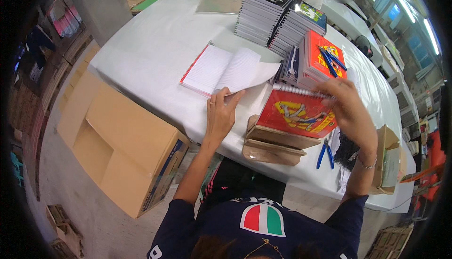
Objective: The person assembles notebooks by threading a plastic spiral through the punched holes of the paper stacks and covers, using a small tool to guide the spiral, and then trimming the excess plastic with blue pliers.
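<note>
A spiral notebook (202,69) with a red coil lies open on the white table, its lined pages fanned and partly lifted. My left hand (222,114) has its fingers closed at the near edge of those pages. To the right, a red-covered spiral notebook (296,113) stands tilted in a slotted wooden stand (273,150), coil upward. My right hand (341,102) grips its upper right corner by the coil; the fingertips are partly hidden and slightly blurred. Blue-handled pliers (325,154) lie beside the stand.
Behind the stand, a red notebook stack (325,49) carries more blue-handled cutters (332,61). Taller stacks of dark-covered notebooks (263,16) rise farther back. A large cardboard box (122,141) is at the left table edge, and a smaller open carton (388,164) sits at the right.
</note>
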The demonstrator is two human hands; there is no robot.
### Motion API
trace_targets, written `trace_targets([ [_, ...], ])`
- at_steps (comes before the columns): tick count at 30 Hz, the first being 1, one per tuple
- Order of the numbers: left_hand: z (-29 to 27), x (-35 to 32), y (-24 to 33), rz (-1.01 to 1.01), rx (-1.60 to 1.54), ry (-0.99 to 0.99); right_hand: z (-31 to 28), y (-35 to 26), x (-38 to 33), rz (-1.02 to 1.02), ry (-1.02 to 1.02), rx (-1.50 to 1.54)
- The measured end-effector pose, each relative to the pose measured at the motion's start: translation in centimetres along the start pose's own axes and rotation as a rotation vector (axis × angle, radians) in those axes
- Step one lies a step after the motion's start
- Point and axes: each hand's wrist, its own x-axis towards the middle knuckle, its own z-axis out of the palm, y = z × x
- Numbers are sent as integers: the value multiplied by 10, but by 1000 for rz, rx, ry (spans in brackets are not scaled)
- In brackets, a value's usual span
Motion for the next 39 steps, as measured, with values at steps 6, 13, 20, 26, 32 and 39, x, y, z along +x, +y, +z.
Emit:
trace_targets([
  [6,4,17,-19,12,103,285,-11,6,58,-44,145,171],
  [13,8,31,-43,-245,-8,372,14,17,117,-174,185,212],
  [20,2,30,-51,-174,144,300,39,33,154,-173,130,180],
  [26,2,21,-72,-176,98,157,47,36,173,-177,99,157],
  [32,-6,16,-75,-142,39,86,66,53,190,-265,112,108],
  [39,-6,25,-82,-187,-273,200,90,49,210,-252,6,12],
])
